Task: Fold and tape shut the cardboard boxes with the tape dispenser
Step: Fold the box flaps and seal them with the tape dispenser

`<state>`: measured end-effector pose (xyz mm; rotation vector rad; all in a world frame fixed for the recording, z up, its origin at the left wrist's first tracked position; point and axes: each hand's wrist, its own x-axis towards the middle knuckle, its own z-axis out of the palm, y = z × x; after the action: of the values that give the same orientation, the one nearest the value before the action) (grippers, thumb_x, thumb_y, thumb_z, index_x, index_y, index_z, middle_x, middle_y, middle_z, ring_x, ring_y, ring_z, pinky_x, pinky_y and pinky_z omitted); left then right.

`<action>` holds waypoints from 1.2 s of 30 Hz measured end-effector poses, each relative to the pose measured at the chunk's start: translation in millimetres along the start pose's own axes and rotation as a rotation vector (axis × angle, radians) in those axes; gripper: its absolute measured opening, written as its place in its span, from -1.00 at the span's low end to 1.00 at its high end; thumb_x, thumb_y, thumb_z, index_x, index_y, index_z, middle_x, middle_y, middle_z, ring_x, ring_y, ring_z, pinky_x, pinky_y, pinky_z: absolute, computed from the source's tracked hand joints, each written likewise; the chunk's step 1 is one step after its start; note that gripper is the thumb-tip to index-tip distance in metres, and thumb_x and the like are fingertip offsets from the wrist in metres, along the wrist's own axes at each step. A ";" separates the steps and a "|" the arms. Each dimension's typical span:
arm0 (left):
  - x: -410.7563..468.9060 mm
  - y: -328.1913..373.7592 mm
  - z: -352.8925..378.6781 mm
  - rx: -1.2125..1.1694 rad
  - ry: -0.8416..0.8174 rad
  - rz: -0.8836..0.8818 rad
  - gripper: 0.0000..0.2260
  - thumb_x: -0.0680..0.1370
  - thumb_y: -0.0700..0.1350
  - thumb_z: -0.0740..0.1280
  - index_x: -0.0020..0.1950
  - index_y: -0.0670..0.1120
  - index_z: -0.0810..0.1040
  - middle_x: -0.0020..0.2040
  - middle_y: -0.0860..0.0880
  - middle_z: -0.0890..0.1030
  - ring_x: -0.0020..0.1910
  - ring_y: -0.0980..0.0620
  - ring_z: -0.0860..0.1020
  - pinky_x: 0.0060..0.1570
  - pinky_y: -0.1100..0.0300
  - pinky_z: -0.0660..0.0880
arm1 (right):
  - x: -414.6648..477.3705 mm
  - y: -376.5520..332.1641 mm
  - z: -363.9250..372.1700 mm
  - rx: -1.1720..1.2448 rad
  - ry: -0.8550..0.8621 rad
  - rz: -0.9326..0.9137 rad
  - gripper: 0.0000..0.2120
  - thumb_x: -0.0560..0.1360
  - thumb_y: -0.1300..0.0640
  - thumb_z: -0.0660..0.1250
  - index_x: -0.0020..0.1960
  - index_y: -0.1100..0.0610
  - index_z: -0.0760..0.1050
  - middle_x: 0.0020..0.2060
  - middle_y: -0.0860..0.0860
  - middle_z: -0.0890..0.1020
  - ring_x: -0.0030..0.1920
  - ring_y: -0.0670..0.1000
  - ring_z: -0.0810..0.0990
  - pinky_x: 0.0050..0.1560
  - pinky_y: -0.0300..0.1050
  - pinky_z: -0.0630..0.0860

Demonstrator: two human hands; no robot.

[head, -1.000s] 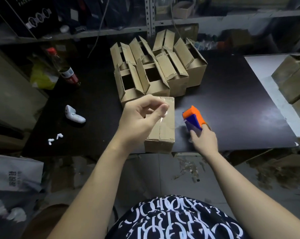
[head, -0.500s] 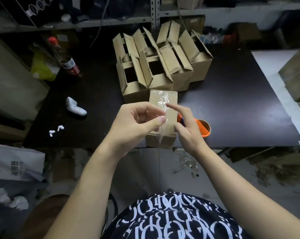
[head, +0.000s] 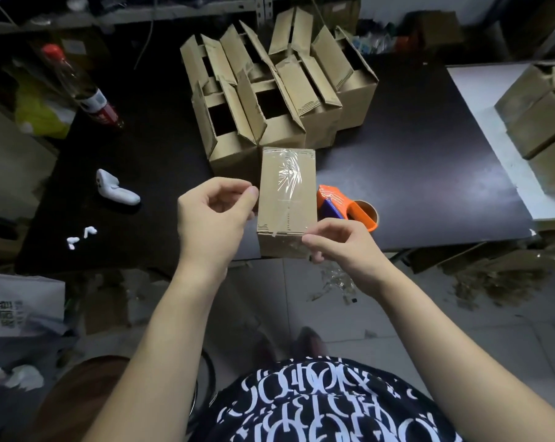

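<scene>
My left hand [head: 215, 215] hovered curled, thumb against forefinger, just left of the closed box [head: 287, 199] at the table's [head: 413, 173] near edge. My right hand [head: 340, 247] pinched likewise at its near corner; whether either held anything, I couldn't tell. I judged the tape [head: 287, 177] needed smoothing firmly over that edge. The tape dispenser [head: 343, 205] lay just right.
</scene>
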<state>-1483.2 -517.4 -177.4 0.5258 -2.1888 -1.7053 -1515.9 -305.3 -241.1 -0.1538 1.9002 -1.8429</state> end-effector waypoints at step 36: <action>12.5 -85.9 25.4 -0.117 0.179 -0.496 -0.95 0.51 -0.21 0.54 -0.12 -0.07 0.76 -0.23 -0.02 0.74 -0.19 0.09 0.67 -0.19 0.31 0.56 | 8.7 18.6 -3.2 -0.190 0.508 0.220 -0.70 0.58 -0.01 0.45 -0.26 0.11 0.70 -0.32 -0.01 0.71 -0.18 -0.08 0.64 -0.13 -0.17 0.49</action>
<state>-1498.0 -520.5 -266.6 1.2181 -1.9213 -1.9133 -1520.1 -304.3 -261.5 0.4882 2.3176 -1.6552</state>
